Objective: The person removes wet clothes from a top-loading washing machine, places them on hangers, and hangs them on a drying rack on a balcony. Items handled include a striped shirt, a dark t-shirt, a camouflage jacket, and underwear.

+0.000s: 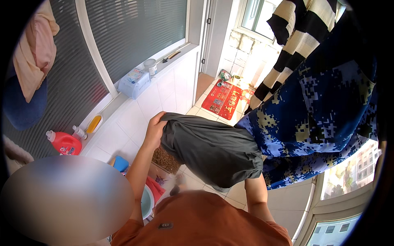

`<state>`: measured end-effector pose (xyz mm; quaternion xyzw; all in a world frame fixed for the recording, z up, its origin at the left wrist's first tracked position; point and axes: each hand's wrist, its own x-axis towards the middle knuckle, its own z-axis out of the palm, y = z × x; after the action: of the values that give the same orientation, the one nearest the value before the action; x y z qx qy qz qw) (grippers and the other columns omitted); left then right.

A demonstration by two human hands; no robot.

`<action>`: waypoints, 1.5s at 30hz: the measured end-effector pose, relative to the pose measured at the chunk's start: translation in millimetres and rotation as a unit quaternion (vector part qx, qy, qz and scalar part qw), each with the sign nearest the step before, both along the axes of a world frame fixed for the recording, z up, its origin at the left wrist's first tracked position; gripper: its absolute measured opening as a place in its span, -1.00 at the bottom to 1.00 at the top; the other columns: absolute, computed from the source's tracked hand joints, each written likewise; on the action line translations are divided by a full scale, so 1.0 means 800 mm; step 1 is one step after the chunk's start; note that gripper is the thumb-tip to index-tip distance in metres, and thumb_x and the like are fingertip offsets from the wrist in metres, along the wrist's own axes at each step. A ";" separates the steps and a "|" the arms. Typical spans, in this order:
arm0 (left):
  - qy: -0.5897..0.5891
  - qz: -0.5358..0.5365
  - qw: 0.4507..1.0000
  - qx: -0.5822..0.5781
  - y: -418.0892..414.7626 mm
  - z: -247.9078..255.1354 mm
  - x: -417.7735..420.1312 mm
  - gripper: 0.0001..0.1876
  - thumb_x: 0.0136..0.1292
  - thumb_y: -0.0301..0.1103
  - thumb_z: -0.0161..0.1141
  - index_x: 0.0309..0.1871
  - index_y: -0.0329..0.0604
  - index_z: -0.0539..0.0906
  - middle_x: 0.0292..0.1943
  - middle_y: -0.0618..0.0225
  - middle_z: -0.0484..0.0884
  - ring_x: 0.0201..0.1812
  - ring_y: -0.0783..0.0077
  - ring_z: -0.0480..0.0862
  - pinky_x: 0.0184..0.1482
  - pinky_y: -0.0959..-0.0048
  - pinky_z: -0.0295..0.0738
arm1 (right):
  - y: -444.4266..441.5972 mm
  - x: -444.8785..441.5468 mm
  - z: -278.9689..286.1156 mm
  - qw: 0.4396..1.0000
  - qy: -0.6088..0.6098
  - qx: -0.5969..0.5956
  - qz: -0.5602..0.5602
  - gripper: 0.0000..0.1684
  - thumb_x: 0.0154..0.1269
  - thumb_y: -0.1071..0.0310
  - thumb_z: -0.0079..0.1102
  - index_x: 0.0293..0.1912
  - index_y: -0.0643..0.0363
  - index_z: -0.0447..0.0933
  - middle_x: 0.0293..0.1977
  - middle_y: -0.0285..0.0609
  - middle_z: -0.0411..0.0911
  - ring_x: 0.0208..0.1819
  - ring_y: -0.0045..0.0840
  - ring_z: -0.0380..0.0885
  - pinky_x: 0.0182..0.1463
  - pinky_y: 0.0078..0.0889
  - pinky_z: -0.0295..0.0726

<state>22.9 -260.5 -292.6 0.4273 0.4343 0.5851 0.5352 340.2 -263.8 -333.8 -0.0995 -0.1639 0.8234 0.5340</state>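
A dark grey-green cloth garment (212,147) hangs stretched between my two arms in front of my body. My left hand (156,130) grips its edge at the garment's left end, thumb over the cloth. At the other end, my right hand and wrist are inside or behind the gathered fabric; only the forearm shows, so the fingers are hidden. Close to the right end hangs a blue digital-camouflage garment (286,123), and behind it a black-and-cream striped garment (300,40).
On the left ledge stand a red detergent bottle (65,143), a yellow brush (94,124), a blue-white package (134,82) and a lidded tub (150,66). Below are a basin (147,201) and a blue object (121,163). A red mat (222,99) lies on the tiled floor.
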 end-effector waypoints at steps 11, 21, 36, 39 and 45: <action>-0.293 -0.262 0.895 -0.209 0.151 0.083 0.019 -0.70 0.43 -0.28 0.01 -0.09 -0.30 0.68 -0.21 0.14 0.76 -0.22 0.25 0.76 -0.07 0.27 0.70 | -0.039 -0.003 -0.189 0.440 -0.771 0.310 0.340 -0.63 0.50 0.17 0.01 0.06 0.24 0.57 0.01 -0.06 0.63 0.11 -0.32 0.59 0.12 -0.26 0.54; -0.230 -0.218 0.939 -0.135 0.202 0.133 -0.011 -0.71 0.42 -0.28 0.06 -0.01 -0.30 0.66 -0.14 0.16 0.75 -0.16 0.30 0.75 -0.01 0.32 0.67 | 0.182 -0.137 0.011 0.680 -0.580 0.371 -0.253 -0.65 0.37 0.32 0.25 0.03 0.33 0.48 -0.17 0.00 0.57 0.02 -0.31 0.58 0.15 -0.36 0.51; -0.040 -0.151 0.979 -0.130 0.240 0.043 -0.055 -0.60 0.52 -0.13 0.01 0.17 -0.27 0.56 0.06 0.20 0.67 0.03 0.37 0.67 0.15 0.37 0.55 | 0.274 -0.089 0.336 0.839 -0.484 0.240 -0.060 -0.52 0.47 0.07 0.09 0.09 0.32 0.53 -0.19 -0.24 0.61 -0.17 -0.59 0.59 -0.09 -0.56 0.59; 0.036 -0.085 0.994 0.065 0.245 0.007 -0.034 -0.59 0.55 -0.13 -0.07 0.20 -0.27 0.52 0.10 0.21 0.64 0.12 0.38 0.61 0.23 0.36 0.45 | 0.275 -0.076 0.351 0.851 -0.471 0.229 -0.037 -0.50 0.45 0.11 0.13 0.10 0.38 0.50 -0.15 -0.15 0.62 -0.16 -0.55 0.63 -0.08 -0.49 0.67; 0.126 -0.041 0.961 0.245 0.234 -0.044 0.070 -0.40 0.31 -0.37 0.25 0.40 -0.27 0.35 0.35 0.17 0.45 0.37 0.31 0.41 0.41 0.30 0.25 | 0.285 -0.027 0.360 0.877 -0.421 0.232 -0.006 -0.62 0.49 0.19 0.07 -0.03 0.38 0.54 -0.22 -0.11 0.66 -0.26 -0.52 0.67 -0.16 -0.48 0.72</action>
<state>78.8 -73.7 -327.6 0.6326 0.3237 0.5929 0.3787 318.6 -35.8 -45.9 -0.3109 -0.5585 0.6392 0.4277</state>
